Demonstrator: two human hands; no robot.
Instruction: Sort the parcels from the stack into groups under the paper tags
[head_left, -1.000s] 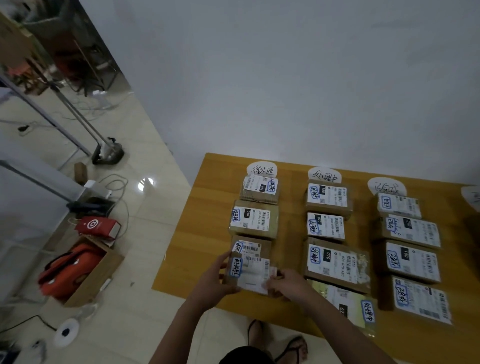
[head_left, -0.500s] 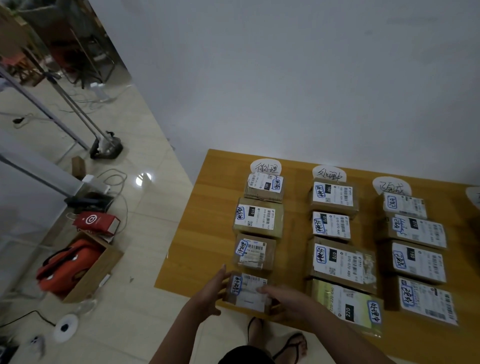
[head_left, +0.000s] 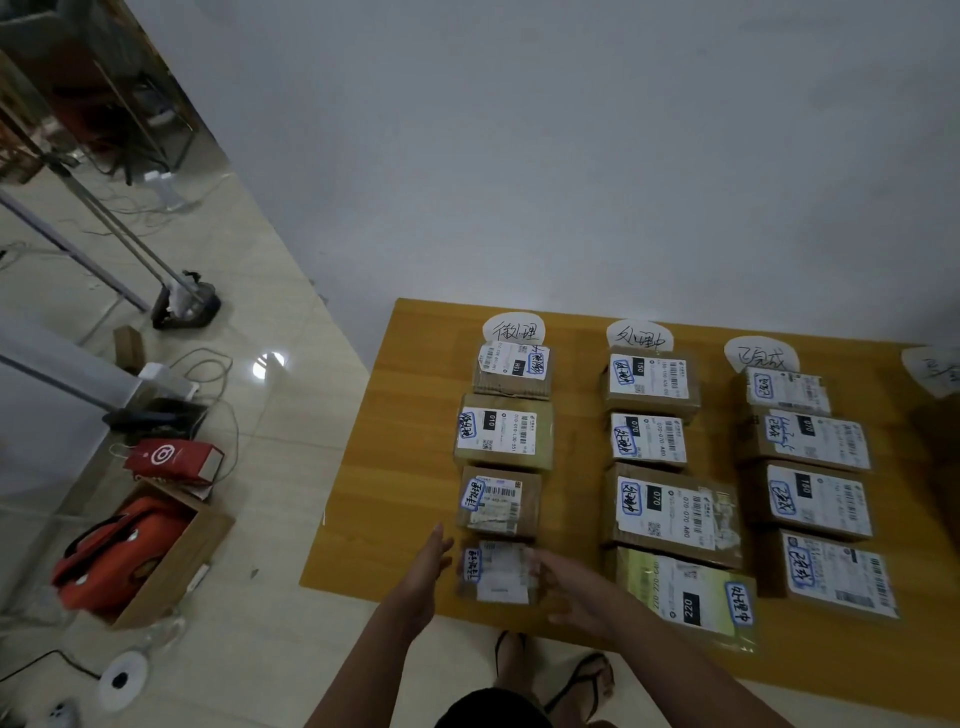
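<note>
Red bag (head_left: 119, 551) in floor box (head_left: 171, 571)

Left hand (head_left: 426, 569) and right hand (head_left: 574, 592): bare, no gloves, rings or watch visible. Forearms bare, no sleeves in view. Dark garment (head_left: 491, 709) at 6 o'clock. Dark thong sandals (head_left: 582, 680) on feet.

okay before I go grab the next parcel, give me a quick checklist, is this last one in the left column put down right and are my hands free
1. Nearest parcel lies on the table, fourth in the left column under the left paper tag: ok.
2. Left hand open beside it, not gripping: ok.
3. Right hand open, holding nothing: ok.
4. Parcel fully on the table, though close to the near edge: ok.
5. Its blue-bordered sticker matches the tag: cannot tell, blurred.
6. Remaining stack to pick from: cannot tell, not in view.
</note>
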